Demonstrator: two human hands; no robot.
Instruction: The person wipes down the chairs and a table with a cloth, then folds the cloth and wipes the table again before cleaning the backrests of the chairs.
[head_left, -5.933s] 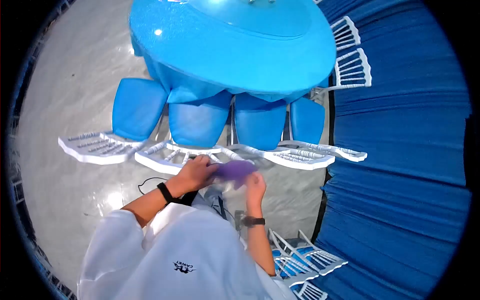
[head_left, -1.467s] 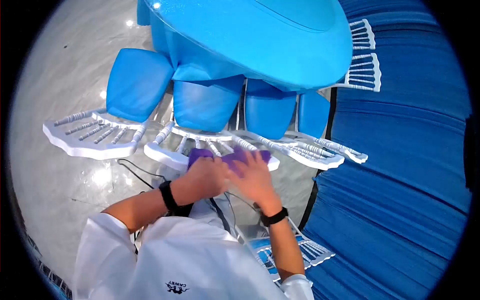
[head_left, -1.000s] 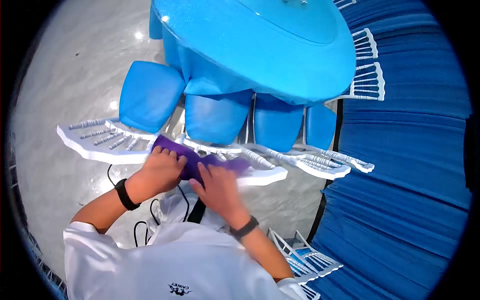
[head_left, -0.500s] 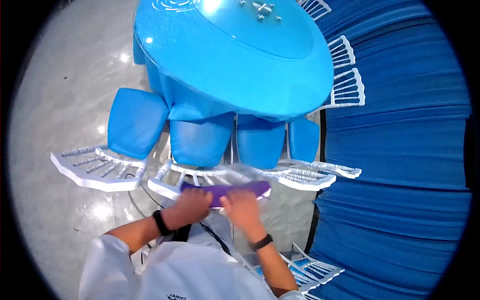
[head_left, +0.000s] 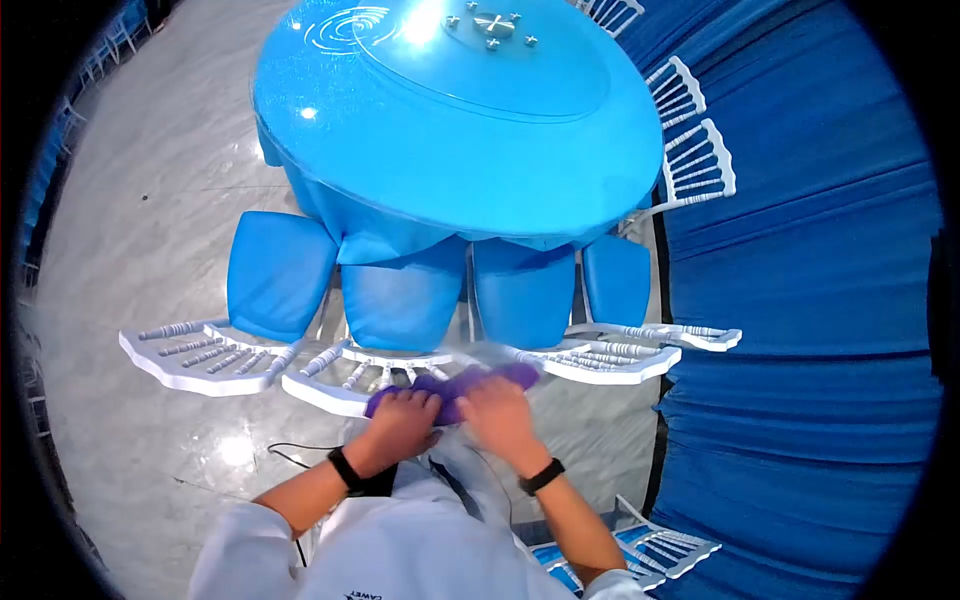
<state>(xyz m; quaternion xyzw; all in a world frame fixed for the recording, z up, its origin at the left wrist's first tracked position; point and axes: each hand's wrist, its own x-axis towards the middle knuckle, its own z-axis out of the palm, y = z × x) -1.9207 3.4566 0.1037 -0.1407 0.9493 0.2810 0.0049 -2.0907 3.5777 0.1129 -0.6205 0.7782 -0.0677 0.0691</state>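
A purple cloth point(head_left: 519, 376) lies along the top rail of a white chair back point(head_left: 325, 396). My left hand point(head_left: 404, 424) is closed on the cloth's left part, fingers pressed over the rail. Close beside it, my right hand point(head_left: 494, 412) grips the cloth further right. The cloth's right end is blurred. This chair's blue seat point(head_left: 404, 303) faces the round table point(head_left: 480, 180), which is covered in bright blue.
Other white chairs with blue seats point(head_left: 281, 275) stand on both sides. Blue draped fabric point(head_left: 800, 300) hangs at the right. More chairs point(head_left: 655, 552) are at the lower right, and a dark cable point(head_left: 290, 446) lies on the floor.
The view has shifted, showing more chairs at the far left. My hands are still on the purple cloth, which now looks more bunched along the rail.
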